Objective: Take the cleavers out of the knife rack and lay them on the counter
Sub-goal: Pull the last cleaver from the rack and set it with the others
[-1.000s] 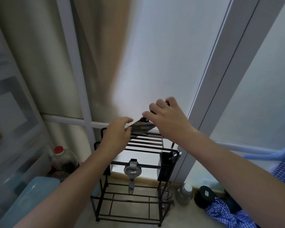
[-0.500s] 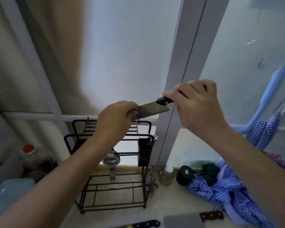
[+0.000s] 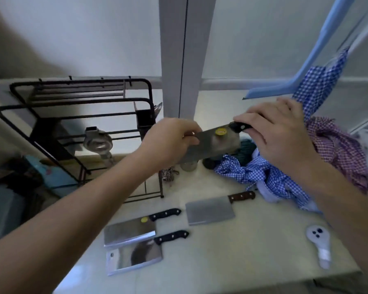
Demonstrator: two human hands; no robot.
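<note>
I hold a steel cleaver with a yellow sticker (image 3: 212, 145) in the air to the right of the black wire knife rack (image 3: 81, 124). My left hand (image 3: 170, 141) pinches the far end of its blade. My right hand (image 3: 278, 134) grips its black handle. Three other cleavers lie flat on the pale counter (image 3: 242, 262) below: one with a brown handle (image 3: 210, 211), one with a black handle and a yellow sticker (image 3: 130, 231), and a shiny one nearest me (image 3: 134, 256). No blade shows in the rack's top slots.
A metal tool (image 3: 97, 142) hangs on the rack's front bar. Blue and red checked cloths (image 3: 263, 175) are heaped at the right beside a dark round object and a small jar (image 3: 188, 165). A grey-white holder (image 3: 319, 242) lies near the counter's right edge. A white window post (image 3: 183, 60) stands behind.
Both hands lifted the cleaver off the top of the rack and carried it right and down. My view tilted down, bringing the counter and the three laid cleavers into sight.
</note>
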